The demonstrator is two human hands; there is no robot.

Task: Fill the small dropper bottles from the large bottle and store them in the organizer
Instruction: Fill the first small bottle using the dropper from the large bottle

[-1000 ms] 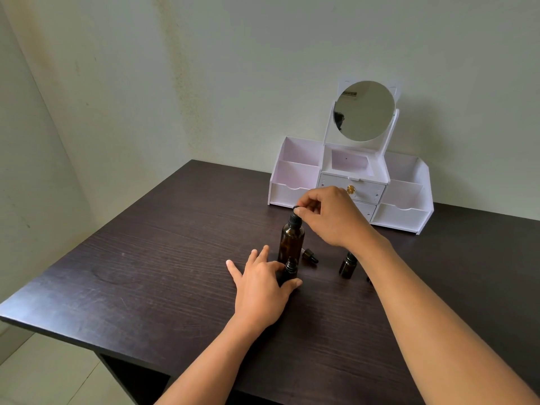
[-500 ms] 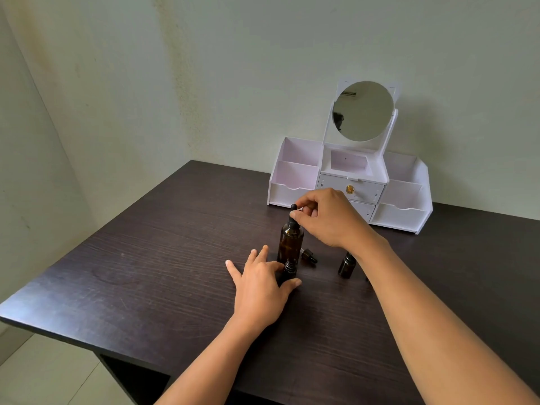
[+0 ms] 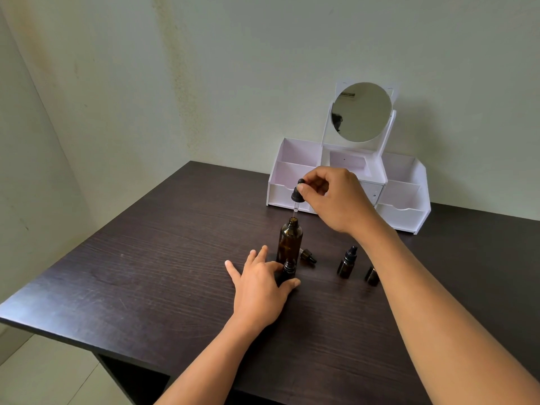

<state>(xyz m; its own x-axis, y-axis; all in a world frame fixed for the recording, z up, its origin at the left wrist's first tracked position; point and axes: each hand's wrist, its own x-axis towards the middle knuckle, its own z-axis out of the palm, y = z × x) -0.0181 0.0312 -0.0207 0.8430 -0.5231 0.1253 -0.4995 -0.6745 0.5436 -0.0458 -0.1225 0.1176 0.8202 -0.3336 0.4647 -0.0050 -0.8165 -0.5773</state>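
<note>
Amber large bottle (image 3: 289, 239) now open; right hand (image 3: 336, 197) lifted its dropper (image 3: 297, 195) clear.

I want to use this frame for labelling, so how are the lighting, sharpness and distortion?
Head view: soft, even daylight with faint shadows under the left hand and the tall amber glass bottle; no harsh glare on the dark wood-grain table; the round mirror reflects pale wall; the black-capped glass dropper in the right hand is sharp; wide-angle lens stretches the forearms near the bottom edge.
</note>
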